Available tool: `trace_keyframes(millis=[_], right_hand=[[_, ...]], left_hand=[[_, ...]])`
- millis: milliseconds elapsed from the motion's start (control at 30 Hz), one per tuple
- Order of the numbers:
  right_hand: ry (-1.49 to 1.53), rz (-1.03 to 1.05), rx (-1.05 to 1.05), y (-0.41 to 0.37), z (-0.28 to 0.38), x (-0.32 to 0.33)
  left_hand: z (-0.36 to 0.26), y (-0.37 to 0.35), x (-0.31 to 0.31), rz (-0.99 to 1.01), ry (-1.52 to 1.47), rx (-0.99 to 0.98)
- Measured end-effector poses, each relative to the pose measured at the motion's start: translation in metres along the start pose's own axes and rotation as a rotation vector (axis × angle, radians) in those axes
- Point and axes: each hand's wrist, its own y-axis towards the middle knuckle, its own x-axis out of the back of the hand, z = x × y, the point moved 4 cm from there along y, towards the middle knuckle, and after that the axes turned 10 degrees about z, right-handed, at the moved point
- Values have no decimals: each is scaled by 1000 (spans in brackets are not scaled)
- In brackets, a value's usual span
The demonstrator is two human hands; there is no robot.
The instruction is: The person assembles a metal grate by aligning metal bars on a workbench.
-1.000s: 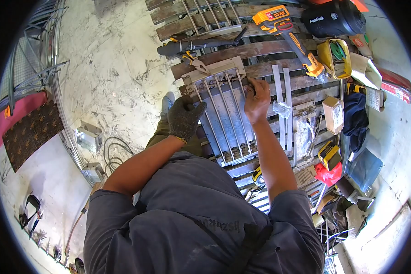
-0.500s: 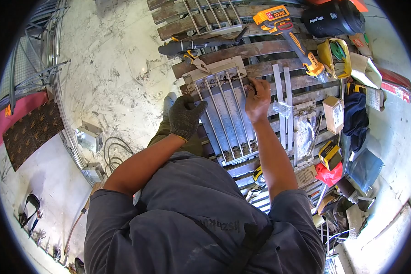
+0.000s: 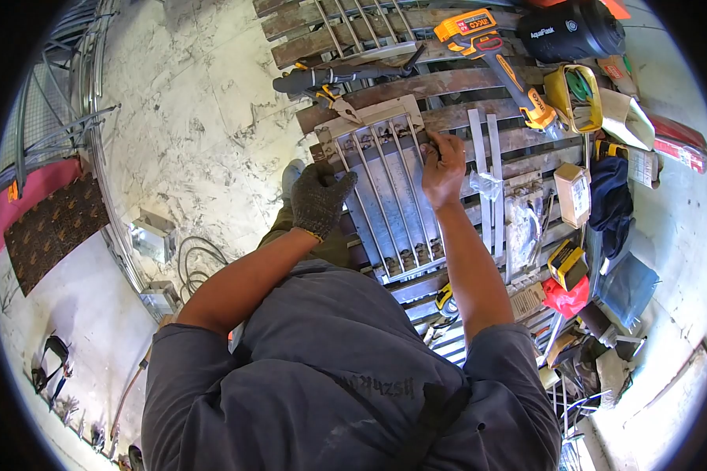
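A metal grille (image 3: 401, 188) with several parallel rods and a flat strip at its far end lies on the slatted metal bench, over a bluish-grey plate (image 3: 385, 212). Beside its left edge is my left hand (image 3: 320, 200) in a dark knitted glove, fingers curled and thumb toward the outermost rod; whatever it grips is hidden. My right hand (image 3: 445, 171), bare, is closed in a pinch at the right edge, its fingertips near the outer rod. Something small and dark shows at those fingertips, too small to name. Pliers (image 3: 342, 107) with yellow-and-black handles rest at the far strip.
An orange cordless power tool (image 3: 511, 74), a black flask (image 3: 571, 31) and a yellow container (image 3: 573, 98) occupy the far right. Two flat metal strips (image 3: 483, 149) lie right of the grille. Nearer are a cardboard box (image 3: 573, 195) and a tape measure (image 3: 446, 301). A cable (image 3: 200, 263) coils on the floor.
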Motion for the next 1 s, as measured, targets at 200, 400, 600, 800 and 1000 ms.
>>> trace_keyframes(millis=[200, 400, 600, 800, 1000], right_hand=[[-7, -7, 12, 1, 0, 0], [10, -15, 20, 0, -4, -1], [7, -13, 34, 0, -3, 0], [7, -19, 33, 0, -3, -1], [24, -18, 20, 0, 1, 2]], left_hand=[[2, 0, -1, 8, -17, 9], [4, 2, 0, 8, 36, -29], [6, 4, -1, 1, 16, -28], [9, 3, -2, -18, 33, -34], [3, 0, -2, -34, 48, -66]])
